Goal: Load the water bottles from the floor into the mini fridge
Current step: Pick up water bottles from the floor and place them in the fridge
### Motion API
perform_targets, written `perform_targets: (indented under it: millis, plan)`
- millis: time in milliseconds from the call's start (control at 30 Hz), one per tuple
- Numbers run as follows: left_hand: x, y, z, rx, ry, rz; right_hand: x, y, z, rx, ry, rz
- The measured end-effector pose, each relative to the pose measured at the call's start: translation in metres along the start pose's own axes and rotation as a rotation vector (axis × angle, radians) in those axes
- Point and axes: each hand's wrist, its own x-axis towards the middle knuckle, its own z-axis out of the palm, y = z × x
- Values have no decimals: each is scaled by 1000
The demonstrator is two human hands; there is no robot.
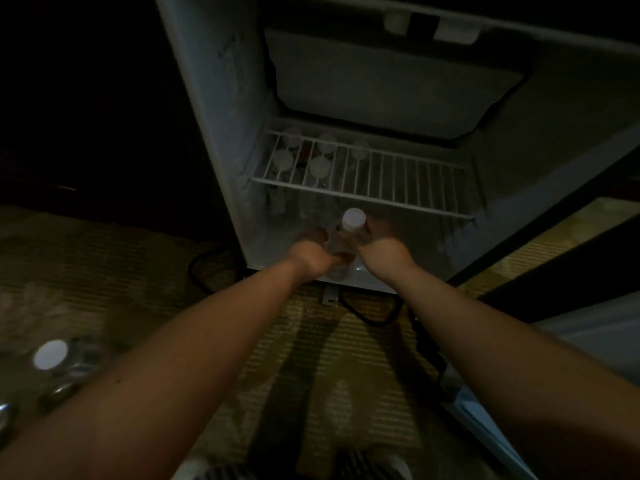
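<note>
A clear water bottle (349,233) with a white cap stands upright at the front of the open mini fridge's (214,133) floor. My left hand (313,249) grips it from the left and my right hand (379,242) grips it from the right. Several more white-capped bottles (320,166) stand on the fridge floor behind it, seen through the wire shelf (398,188). On the carpet at the lower left stands another bottle (51,355), beside blurred shiny bottle shapes.
The fridge door (571,306) hangs open on the right. A black power cord (367,313) loops on the patterned carpet just in front of the fridge. The wire shelf's right half carries nothing. The room is dark to the left.
</note>
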Motion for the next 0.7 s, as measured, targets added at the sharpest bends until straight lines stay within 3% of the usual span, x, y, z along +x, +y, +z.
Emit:
perform_targets:
  millis: [233, 500, 700]
  plan:
    - [22, -1, 10, -72, 148, -82, 23, -5, 0, -42, 101, -31]
    - [37, 8, 17, -290, 128, -145, 42, -8, 8, 194, 193, 46]
    - [41, 5, 13, -506, 47, -186, 55, -6, 11, 225, 218, 84]
